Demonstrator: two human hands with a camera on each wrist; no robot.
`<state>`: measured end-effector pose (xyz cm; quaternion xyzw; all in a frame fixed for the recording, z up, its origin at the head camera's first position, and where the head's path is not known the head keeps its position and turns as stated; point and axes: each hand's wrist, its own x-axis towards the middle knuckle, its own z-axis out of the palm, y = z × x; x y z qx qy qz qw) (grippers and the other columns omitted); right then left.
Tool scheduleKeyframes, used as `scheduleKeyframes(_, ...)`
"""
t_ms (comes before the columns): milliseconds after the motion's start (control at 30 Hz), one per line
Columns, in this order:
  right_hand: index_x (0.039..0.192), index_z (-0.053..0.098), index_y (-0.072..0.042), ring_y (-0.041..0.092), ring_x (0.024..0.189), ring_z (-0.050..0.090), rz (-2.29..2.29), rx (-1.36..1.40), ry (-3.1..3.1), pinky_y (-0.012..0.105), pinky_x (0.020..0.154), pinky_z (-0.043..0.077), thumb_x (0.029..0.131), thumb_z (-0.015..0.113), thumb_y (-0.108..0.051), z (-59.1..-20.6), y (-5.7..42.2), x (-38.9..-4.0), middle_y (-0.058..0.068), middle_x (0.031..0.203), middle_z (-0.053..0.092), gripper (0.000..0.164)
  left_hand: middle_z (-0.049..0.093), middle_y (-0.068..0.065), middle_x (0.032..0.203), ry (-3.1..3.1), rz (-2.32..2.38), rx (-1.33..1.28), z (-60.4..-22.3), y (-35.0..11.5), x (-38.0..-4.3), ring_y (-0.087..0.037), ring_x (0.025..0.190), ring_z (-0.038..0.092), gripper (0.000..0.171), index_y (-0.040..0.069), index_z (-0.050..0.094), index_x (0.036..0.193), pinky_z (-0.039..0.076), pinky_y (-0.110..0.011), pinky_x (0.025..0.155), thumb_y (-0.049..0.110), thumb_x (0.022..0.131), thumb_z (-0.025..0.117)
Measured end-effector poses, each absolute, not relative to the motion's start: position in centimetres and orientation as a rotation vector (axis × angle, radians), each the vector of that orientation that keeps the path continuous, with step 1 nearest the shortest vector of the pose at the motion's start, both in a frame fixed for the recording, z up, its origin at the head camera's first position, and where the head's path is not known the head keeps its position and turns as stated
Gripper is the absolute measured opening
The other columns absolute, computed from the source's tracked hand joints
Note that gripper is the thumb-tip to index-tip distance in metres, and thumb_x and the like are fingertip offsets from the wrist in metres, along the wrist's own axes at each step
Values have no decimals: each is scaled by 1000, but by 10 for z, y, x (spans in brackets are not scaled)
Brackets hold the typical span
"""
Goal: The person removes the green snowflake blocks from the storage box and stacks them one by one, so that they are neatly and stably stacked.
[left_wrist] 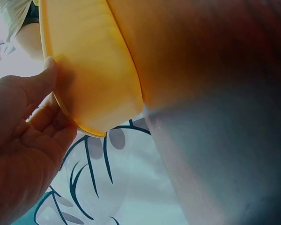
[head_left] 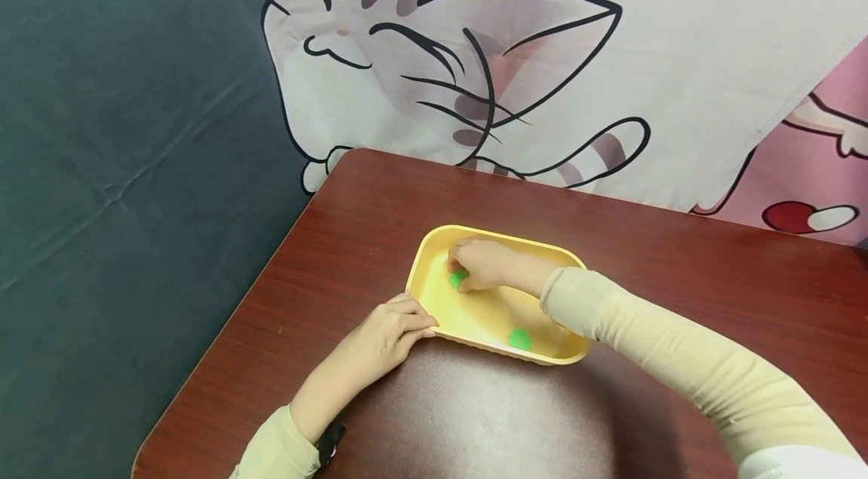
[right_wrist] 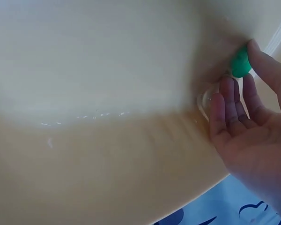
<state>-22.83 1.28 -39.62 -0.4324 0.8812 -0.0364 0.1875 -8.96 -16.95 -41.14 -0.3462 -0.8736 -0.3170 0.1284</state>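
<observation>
A yellow plastic basin [head_left: 498,234] with rounded corners sits on the table. My left hand [head_left: 389,332] grips its near-left corner; in the left wrist view the thumb [left_wrist: 49,72] lies along one side of the rim and the fingers curl on the other. Inside the basin, toward its left end, my right hand [head_left: 484,266] pinches a small rounded green ball [right_wrist: 241,63] between thumb and fingertips, close to the floor of the basin. A second green ball [head_left: 519,340] lies by the near wall, right of the middle.
The basin stands on a dark red-brown wooden table [head_left: 380,200]. Behind it hangs a white cloth [head_left: 678,50] printed with a cartoon cat, and a dark green cloth [head_left: 136,125] covers the left side. The table's left edge slants past my left arm.
</observation>
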Motion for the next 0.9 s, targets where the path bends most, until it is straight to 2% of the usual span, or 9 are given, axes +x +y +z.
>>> scheduleKeyframes(167,96,58,-12,13,79,51,-95,-1302,2521,31,73,49,80,73,-19,-398,14,-224,-2,90,55,23,65,1,79,-2546,-909,-1008,-412,-170,-89,-11,80,55,8,4,74,86,47,-15,70,10,84,68)
scheduleKeyframes(267,94,58,-13,13,75,49,-110,-1333,2514,29,69,47,81,71,-17,-399,15,-222,-2,87,54,20,65,1,79,-2538,-897,-1009,-412,-170,-89,-11,80,55,7,5,74,86,48,-16,70,9,83,69)
scheduleKeyframes(400,93,59,-11,12,73,46,-149,-1345,2499,25,65,42,77,72,-15,-399,14,-222,-1,83,53,21,65,1,79,-2540,-890,-1008,-413,-170,-89,-11,80,56,7,5,74,86,49,-19,73,9,82,70)
scheduleKeyframes(533,93,61,-9,12,73,47,-163,-1345,2492,25,65,42,73,72,-15,-398,13,-222,1,84,54,25,65,1,80,-2563,-893,-1000,-412,-170,-89,-11,82,57,7,5,74,87,49,-20,74,9,83,69)
scheduleKeyframes(900,80,58,-12,11,66,47,46,-1397,2515,25,61,45,70,74,-25,-393,9,-221,-5,72,49,22,65,3,80,-2537,-887,-1008,-412,-169,-90,-11,81,56,7,6,74,87,49,-18,72,9,83,69)
